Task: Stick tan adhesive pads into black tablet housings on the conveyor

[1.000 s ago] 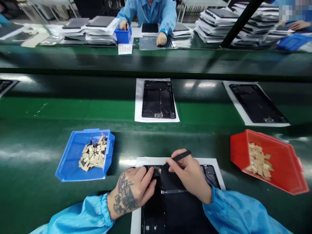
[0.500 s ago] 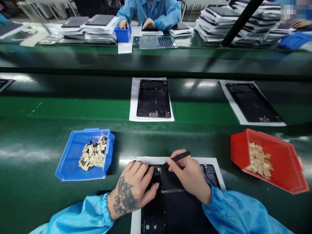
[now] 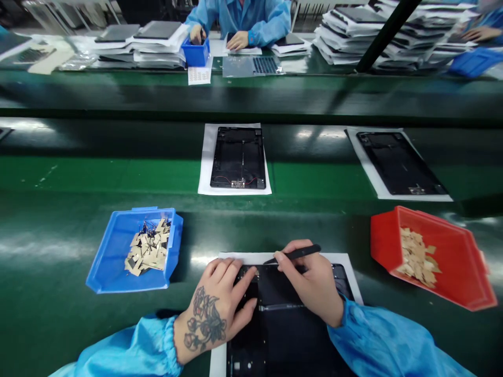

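In front of me a black tablet back shell lies open on a white sheet, its inner parts facing up. My left hand rests at the shell's upper left corner, fingers stretched and thumb apart. Its index fingertip touches a small part near the top edge. My right hand grips black tweezers between thumb and fingers. Their tip points left, over the shell's top edge, with nothing visible at it. My right hand covers some of the shell's upper right.
A blue bin of small tan and black pieces stands at left. At right is a red bin with tan pieces. Two more shells on sheets lie on the green belt ahead. Beyond, a co-worker sits among stacks.
My right hand has shifted slightly right, and the tweezers now lie flatter, their tip up at the shell's top edge. My left index finger has stretched further right. The shells on the belt have moved left.
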Tool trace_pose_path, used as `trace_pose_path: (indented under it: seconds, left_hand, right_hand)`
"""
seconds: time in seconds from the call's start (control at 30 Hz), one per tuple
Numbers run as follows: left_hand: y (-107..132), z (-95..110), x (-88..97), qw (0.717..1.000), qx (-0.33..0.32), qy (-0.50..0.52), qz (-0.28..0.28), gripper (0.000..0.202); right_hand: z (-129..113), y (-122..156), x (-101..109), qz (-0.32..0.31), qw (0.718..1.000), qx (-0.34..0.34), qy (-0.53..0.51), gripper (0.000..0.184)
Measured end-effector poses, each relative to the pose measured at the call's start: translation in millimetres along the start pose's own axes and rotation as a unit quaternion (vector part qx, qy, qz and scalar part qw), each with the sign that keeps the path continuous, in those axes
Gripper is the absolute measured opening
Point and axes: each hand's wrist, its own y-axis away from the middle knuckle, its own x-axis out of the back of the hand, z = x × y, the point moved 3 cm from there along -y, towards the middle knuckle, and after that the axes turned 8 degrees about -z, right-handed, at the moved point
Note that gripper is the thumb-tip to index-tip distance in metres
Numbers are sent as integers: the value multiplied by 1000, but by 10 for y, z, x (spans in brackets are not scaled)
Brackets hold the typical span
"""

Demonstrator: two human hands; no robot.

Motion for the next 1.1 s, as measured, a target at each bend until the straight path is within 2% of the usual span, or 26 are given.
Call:
trace_pose_path:
  seconds: [0.13, 0.27, 0.33, 0.47, 0.6, 0.73, 0.87, 1.1]
  left_hand:
    - [-14, 24, -40, 1000, 19, -4, -17, 45]
    - [-17, 9, -49, 1000, 23, 5, -21, 46]
    - [-10, -4, -39, 999, 17, 20, -18, 44]
    - [12, -21, 10, 998, -6, 56, 6, 38]
    - [33, -29, 74, 994, -28, 92, 43, 29]
    - [82, -27, 101, 988, -41, 120, 84, 16]
    - [104, -19, 95, 985, -52, 136, 88, 11]
    - [83, -48, 77, 989, -32, 126, 71, 16]
  right_hand:
    - [75, -38, -40, -14, 995, -8, -94, 16]
    - [128, -109, -112, -49, 969, -56, -236, 23]
    - [110, -125, -111, -49, 959, -69, -270, 27]
    - [23, -96, -90, -68, 974, -51, -208, 19]
    - [-47, -42, -130, -123, 978, 38, -161, 9]
    - [-45, -28, -171, -154, 974, 91, -137, 6]
    - [-57, -33, -175, -164, 969, 137, -124, 5]
    - [-55, -35, -181, -160, 972, 134, -107, 5]
